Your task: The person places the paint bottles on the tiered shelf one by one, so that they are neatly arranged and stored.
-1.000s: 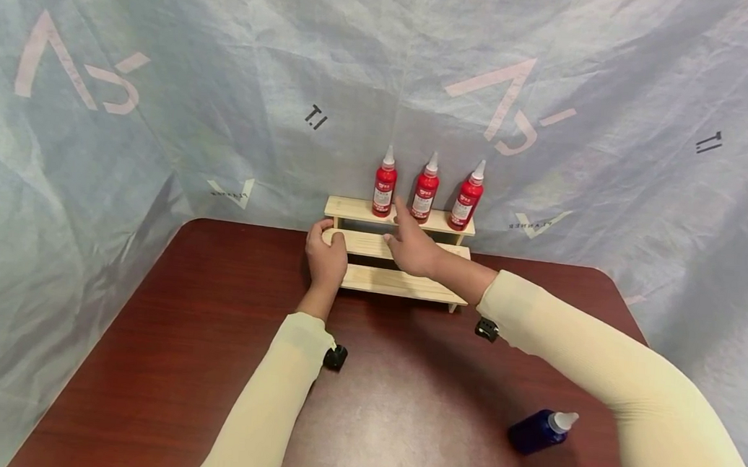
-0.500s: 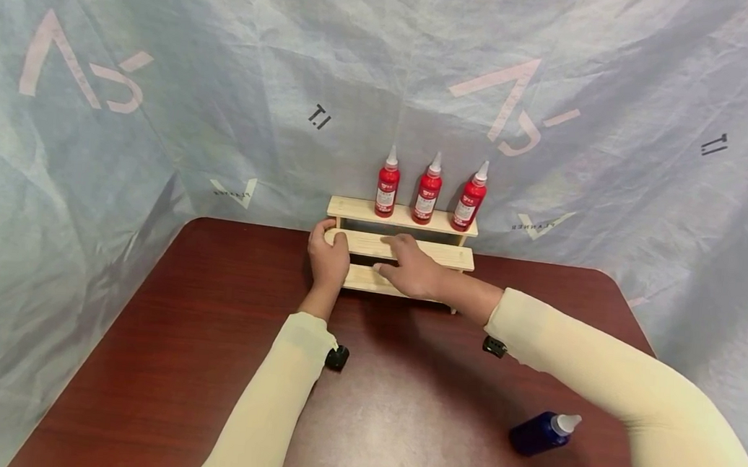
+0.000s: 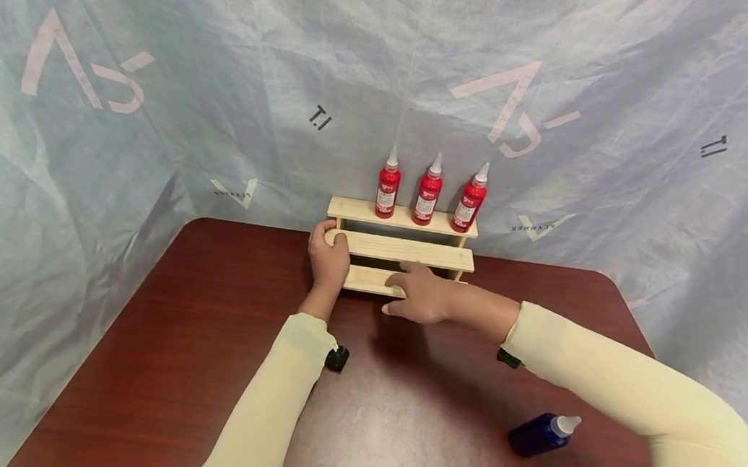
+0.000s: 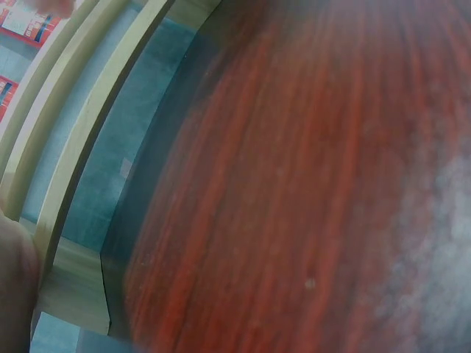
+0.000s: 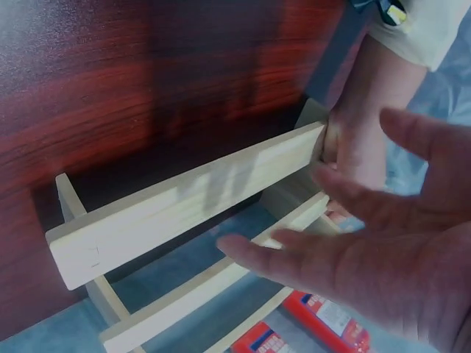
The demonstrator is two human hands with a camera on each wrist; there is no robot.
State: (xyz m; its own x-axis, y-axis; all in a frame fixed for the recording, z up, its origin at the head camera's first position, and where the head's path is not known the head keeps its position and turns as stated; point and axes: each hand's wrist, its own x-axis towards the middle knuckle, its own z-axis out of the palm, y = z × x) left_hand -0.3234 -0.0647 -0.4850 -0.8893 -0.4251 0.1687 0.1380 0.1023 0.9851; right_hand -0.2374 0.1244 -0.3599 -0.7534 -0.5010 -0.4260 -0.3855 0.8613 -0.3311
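A three-step wooden rack point(image 3: 405, 250) stands at the back of the table. My left hand point(image 3: 330, 256) grips its left end, with the thumb over the middle shelf. In front of the lowest shelf hovers my right hand point(image 3: 425, 295), its fingers spread and holding nothing; the right wrist view shows this hand point(image 5: 383, 257) apart from the slats. On the top shelf three red bottles with white nozzle caps stand in a row: the left bottle point(image 3: 386, 191), the middle bottle point(image 3: 427, 196) and the right bottle point(image 3: 469, 204), which leans slightly.
A dark blue bottle point(image 3: 539, 434) with a white nozzle is on the reddish-brown table point(image 3: 197, 337), near the right forearm. Behind the table hangs a grey printed sheet point(image 3: 261, 74), close to the rack's back.
My right hand has drawn back and down from beside the red bottles, past the middle shelf, to the front of the lowest shelf. The left hand has kept its grip on the rack.
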